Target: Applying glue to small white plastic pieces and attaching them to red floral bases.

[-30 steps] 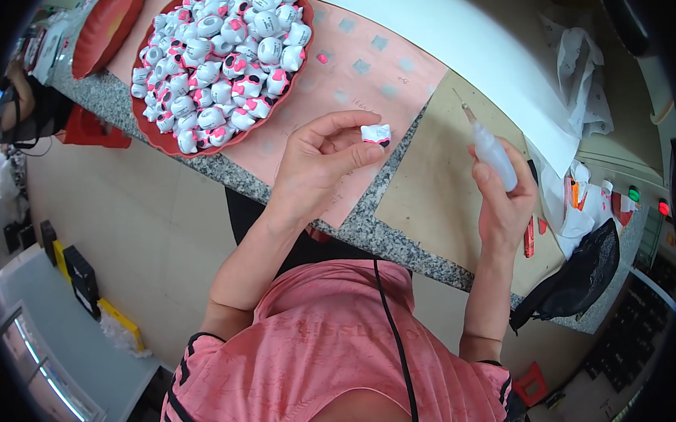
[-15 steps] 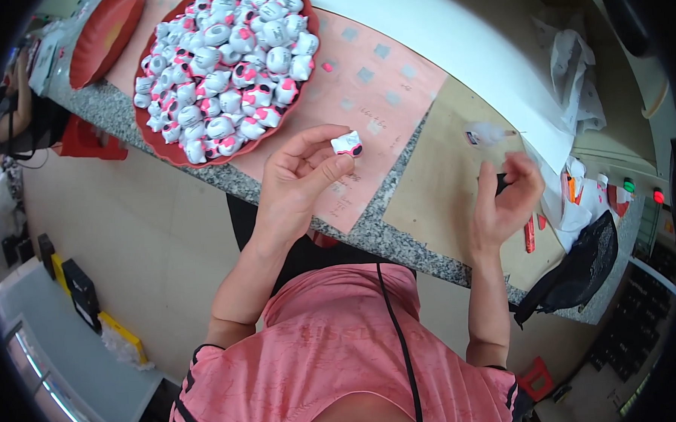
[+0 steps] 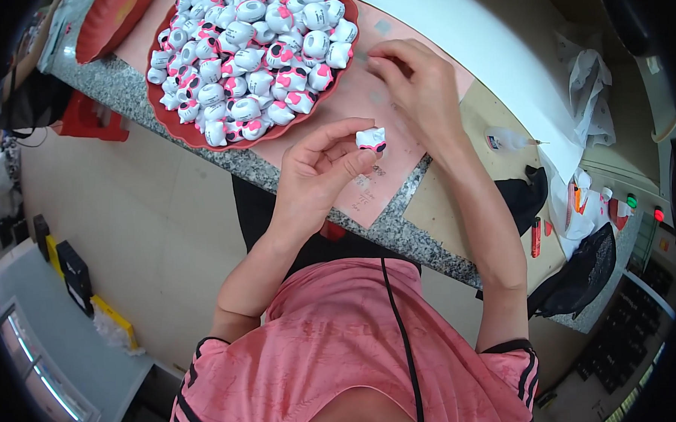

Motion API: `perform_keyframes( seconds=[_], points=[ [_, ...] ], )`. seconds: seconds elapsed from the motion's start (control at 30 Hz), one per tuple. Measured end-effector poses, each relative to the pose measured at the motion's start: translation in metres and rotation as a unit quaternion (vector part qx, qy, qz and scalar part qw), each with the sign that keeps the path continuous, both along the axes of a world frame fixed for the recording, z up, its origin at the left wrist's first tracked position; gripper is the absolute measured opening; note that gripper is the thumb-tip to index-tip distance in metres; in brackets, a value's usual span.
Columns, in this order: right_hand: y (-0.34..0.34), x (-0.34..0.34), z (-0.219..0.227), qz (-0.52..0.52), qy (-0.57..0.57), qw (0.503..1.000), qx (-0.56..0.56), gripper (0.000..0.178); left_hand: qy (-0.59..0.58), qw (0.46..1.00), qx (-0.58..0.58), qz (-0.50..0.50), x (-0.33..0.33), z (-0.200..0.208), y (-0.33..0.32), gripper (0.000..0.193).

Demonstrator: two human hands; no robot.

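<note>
My left hand [image 3: 317, 174] pinches a small white cat-head figurine [image 3: 371, 139] with pink and black trim between thumb and forefinger. Reaching over the pink sheet [image 3: 353, 203], my right hand [image 3: 415, 83] has its thumb and forefinger bent together beside the bowl; anything between the fingertips is too small or hidden to make out. The scalloped red bowl [image 3: 170, 129] at the left is heaped with similar white, pink and black figurines [image 3: 252, 60].
Right of the sheet, a needle-tipped bottle [image 3: 510, 139] lies on a tan board [image 3: 477, 122]. Beyond are black cloth [image 3: 522, 197], a red stick-like item [image 3: 535, 238] and a black mesh bag [image 3: 582, 276]. Another red dish [image 3: 107, 29] stands at far left. The granite edge [image 3: 438, 248] runs before me.
My right hand has moved left from the tan board to the pink sheet beside the bowl. The left hand keeps its pinch on the figurine. The view has shifted slightly.
</note>
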State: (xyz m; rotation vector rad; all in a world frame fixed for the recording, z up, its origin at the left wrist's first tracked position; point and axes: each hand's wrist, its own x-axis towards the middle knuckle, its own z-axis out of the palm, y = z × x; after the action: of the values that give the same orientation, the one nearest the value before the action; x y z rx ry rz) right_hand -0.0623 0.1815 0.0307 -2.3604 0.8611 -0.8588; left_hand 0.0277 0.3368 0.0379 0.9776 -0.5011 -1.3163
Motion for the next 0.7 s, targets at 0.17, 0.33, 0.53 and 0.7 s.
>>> perform_keyframes(
  seconds=[0.17, 0.33, 0.53, 0.7],
  points=[
    [0.048, -0.063, 0.045, -0.055, -0.134, 0.907, 0.396, 0.008, -0.051, 0.999, -0.001, -0.005, -0.010, 0.001, -0.008, 0.031],
    [0.069, -0.088, 0.046, -0.063, -0.201, 0.863, 0.459, 0.011, -0.066, 0.997, -0.021, -0.020, -0.031, 0.001, -0.017, 0.030],
    [0.072, -0.100, 0.042, -0.075, -0.122, 0.905, 0.400, 0.015, -0.154, 0.985, -0.037, -0.067, -0.036, -0.004, -0.019, 0.027],
    [0.072, -0.103, 0.039, -0.059, -0.074, 0.961, 0.260, 0.012, -0.296, 0.948, -0.110, -0.045, -0.036, -0.007, -0.021, 0.024]
  ],
)
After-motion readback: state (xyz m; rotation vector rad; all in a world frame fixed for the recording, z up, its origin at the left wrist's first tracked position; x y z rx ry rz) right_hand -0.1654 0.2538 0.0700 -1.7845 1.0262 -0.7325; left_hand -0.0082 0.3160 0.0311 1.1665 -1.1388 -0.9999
